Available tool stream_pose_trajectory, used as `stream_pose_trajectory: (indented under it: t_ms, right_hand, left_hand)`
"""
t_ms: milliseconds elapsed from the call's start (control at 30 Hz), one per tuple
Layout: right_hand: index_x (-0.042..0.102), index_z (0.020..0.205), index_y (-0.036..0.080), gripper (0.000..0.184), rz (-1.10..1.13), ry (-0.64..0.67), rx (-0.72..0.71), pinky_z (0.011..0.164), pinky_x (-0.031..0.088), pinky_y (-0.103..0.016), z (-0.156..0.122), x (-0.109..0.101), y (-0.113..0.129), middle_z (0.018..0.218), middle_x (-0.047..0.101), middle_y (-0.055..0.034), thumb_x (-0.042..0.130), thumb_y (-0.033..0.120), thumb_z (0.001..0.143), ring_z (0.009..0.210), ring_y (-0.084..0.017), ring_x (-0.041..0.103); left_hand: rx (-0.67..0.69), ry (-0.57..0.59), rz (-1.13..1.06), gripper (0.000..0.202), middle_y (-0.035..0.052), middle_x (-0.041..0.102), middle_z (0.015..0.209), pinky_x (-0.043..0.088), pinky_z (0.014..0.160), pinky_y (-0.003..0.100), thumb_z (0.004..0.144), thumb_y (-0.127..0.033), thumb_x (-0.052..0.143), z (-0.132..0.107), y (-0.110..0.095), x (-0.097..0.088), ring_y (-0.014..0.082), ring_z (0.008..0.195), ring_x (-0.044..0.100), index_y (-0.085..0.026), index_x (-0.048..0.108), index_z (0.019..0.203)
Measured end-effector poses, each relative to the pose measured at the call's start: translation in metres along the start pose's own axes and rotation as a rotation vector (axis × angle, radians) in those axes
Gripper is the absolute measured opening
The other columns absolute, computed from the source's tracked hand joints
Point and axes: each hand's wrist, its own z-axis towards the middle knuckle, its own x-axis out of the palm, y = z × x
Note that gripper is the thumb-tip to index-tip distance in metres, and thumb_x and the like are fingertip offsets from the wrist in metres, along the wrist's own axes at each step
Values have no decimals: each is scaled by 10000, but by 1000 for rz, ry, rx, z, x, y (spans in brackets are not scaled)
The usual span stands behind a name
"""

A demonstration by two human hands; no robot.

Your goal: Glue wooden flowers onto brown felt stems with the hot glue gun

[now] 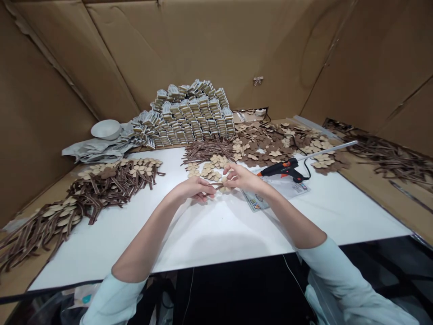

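Observation:
Over the middle of the white tabletop [216, 230], a thin brown ribbon strip [215, 184] runs between my two hands. My left hand [195, 188] pinches its left end with the fingers bent. My right hand [244, 177] is closed at the other end, beside a cream flower cutout [224, 179]; whether the flower is attached to the strip I cannot tell. Just beyond my fingers lie small stacks of cream flower cutouts [210, 171] and a bundle of striped ribbon strips [206, 151]. A black and orange glue gun [279, 168] rests right of my right hand, a pale glue stick projecting from it.
Under the glue gun lies a printed plastic packet [291, 187]. Brown and cream flowers [267, 140] spread behind it. Ribbon strips with flowers [111, 185] are heaped at left. Stacked small pieces [192, 117] and a white bowl [106, 129] stand by the cardboard wall [209, 45].

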Motion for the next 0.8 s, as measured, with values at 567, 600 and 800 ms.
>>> stream_pose_trajectory:
  t_ms: [567,600,800]
  right_hand:
    - [518,746,148,303,354,-56,42,533,493,-220,-1,0,3,540,609,28,718,158,518,522,-104,600]
    - [520,751,147,312,369,-60,45,538,495,-221,-1,-1,4,542,611,27,722,158,513,524,-103,601]
    - [528,761,133,316,422,-87,83,521,467,-206,-3,-3,6,494,584,48,700,106,497,458,-72,553]
  left_hand:
    - [59,-44,-37,194,4,592,536,446,550,190,507,-279,717,-7,-1,-4,80,510,518,-123,670,612]
    - [60,-40,-43,203,11,604,551,447,554,192,507,-281,718,-7,-1,-3,84,519,528,-122,674,625]
    - [51,-13,-75,208,36,636,582,455,568,196,509,-285,716,-8,-2,2,104,556,568,-117,676,626]
